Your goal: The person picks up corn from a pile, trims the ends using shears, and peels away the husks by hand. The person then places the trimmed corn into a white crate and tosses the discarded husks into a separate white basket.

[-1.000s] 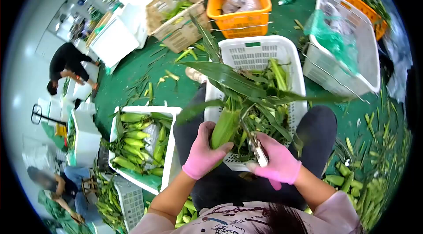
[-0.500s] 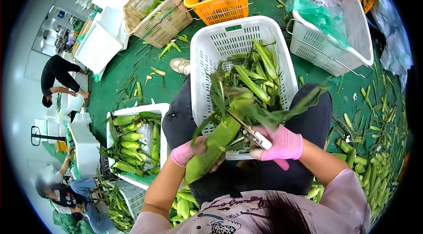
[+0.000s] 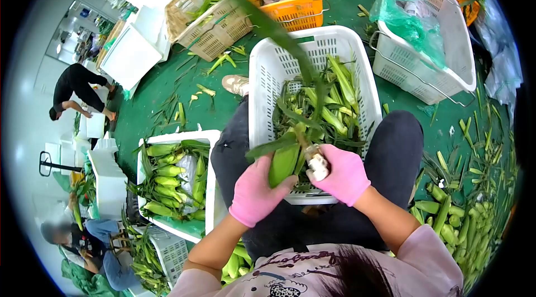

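The left hand (image 3: pixel 257 192) is gripping a corn ear (image 3: pixel 283 166), firm I'd guess, best held mid-husk; at its three o'clock, the right hand (image 3: pixel 344 175) is clutching clippers (image 3: pixel 317 165).

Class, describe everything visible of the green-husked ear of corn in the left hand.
The green-husked ear of corn looks smooth, its visible husk closed. It points forward, leaning slightly right, over the white slotted plastic basket. The pink-gloved left hand grips its near end; long green leaves surround its far end.
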Action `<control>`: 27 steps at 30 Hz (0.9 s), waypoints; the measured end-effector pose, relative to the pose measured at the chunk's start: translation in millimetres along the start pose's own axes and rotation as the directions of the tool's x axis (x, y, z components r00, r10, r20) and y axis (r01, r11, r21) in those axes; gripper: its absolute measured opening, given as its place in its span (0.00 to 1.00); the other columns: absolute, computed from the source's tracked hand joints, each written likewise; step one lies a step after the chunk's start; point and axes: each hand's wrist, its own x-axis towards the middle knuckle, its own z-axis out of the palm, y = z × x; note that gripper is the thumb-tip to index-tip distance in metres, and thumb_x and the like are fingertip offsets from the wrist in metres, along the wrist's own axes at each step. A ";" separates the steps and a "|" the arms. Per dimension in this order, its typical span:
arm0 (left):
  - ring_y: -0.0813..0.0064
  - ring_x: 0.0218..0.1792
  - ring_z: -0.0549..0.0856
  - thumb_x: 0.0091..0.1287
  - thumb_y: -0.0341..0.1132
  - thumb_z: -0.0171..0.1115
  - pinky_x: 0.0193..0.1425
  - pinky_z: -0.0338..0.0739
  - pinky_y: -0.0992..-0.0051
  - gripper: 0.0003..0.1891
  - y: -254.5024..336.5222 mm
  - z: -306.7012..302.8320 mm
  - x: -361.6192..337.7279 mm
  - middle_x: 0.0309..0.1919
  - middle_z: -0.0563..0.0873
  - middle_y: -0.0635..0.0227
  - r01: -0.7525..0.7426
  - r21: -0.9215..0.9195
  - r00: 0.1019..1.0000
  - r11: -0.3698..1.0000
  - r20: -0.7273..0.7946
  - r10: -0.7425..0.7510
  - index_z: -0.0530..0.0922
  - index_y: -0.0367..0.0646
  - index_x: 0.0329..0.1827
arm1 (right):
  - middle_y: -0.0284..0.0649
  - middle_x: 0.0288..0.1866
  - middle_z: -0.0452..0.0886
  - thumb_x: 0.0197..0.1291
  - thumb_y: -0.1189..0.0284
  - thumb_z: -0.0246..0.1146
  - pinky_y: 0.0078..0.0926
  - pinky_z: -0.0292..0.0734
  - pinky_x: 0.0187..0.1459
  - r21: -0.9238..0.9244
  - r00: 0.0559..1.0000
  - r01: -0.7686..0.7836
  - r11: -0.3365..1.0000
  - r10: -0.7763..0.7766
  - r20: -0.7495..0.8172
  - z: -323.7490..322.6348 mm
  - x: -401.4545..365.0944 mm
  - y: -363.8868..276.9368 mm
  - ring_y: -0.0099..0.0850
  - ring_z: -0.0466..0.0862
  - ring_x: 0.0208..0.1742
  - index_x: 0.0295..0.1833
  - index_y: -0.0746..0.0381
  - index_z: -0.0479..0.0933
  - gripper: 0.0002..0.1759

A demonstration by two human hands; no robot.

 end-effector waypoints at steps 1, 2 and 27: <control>0.70 0.57 0.82 0.64 0.39 0.74 0.64 0.76 0.70 0.41 -6.4 -1.3 4.8 0.58 0.82 0.61 -0.002 -0.260 1.000 0.966 -0.029 -0.006 0.64 0.34 0.76 | 0.38 0.32 0.80 0.55 0.65 0.73 0.29 0.80 0.36 0.247 0.992 -0.111 0.963 0.090 0.092 -6.3 -2.9 3.5 0.30 0.82 0.31 0.58 0.68 0.75 0.28; 0.69 0.57 0.82 0.64 0.41 0.74 0.64 0.76 0.69 0.41 -14.3 -1.3 9.1 0.59 0.82 0.61 -0.012 -0.503 0.998 0.864 -0.057 -0.020 0.64 0.34 0.76 | 0.36 0.32 0.83 0.60 0.62 0.72 0.28 0.78 0.34 0.597 0.987 -0.154 0.787 0.095 0.129 2.2 -9.6 19.3 0.28 0.82 0.29 0.56 0.65 0.79 0.23; 0.75 0.35 0.80 0.72 0.66 0.54 0.40 0.75 0.70 0.32 -61.0 38.9 42.4 0.37 0.80 0.70 0.339 -0.289 0.914 -0.895 0.326 0.240 0.73 0.42 0.55 | 0.33 0.34 0.81 0.51 0.64 0.75 0.26 0.78 0.39 0.576 0.761 -0.164 0.801 -0.269 0.591 20.9 -39.5 -13.8 0.26 0.80 0.32 0.56 0.62 0.77 0.28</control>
